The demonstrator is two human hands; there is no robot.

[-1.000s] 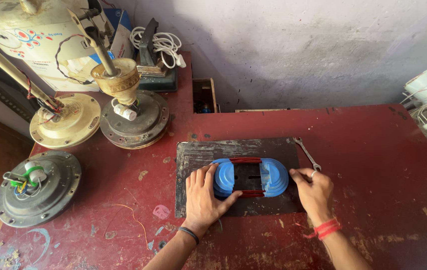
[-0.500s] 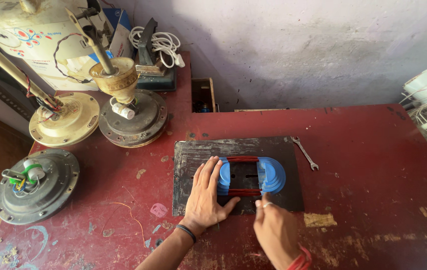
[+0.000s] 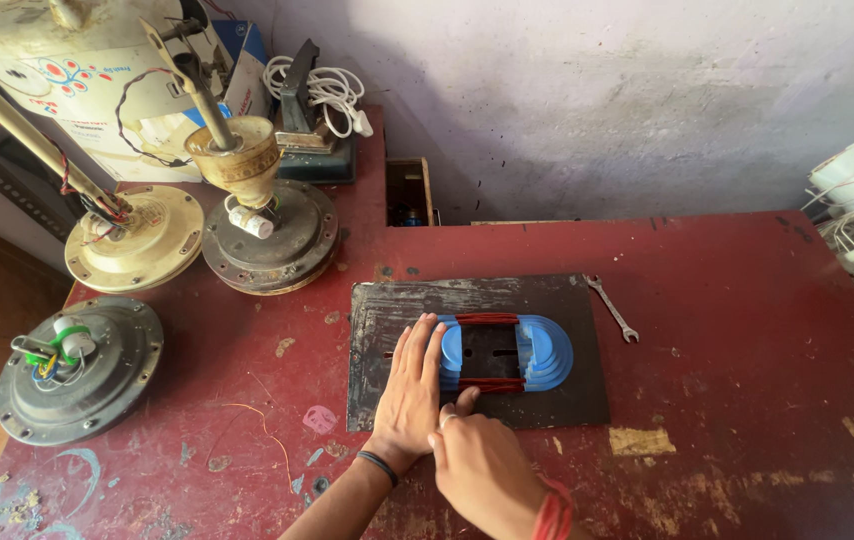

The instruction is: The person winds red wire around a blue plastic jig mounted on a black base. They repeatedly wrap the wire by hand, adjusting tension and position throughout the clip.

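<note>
pressing left hand (image 3: 409, 395) and right hand (image 3: 482, 465) on blue coil former (image 3: 547, 352).

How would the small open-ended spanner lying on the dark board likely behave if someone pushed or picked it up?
The spanner looks like one slim metal bar, so it is probably stiff and would not flex. It lies flat on the dark board, so a push would likely slide or spin it, not roll it. It seems thin, so probably light, and awkward to pinch up.
</note>
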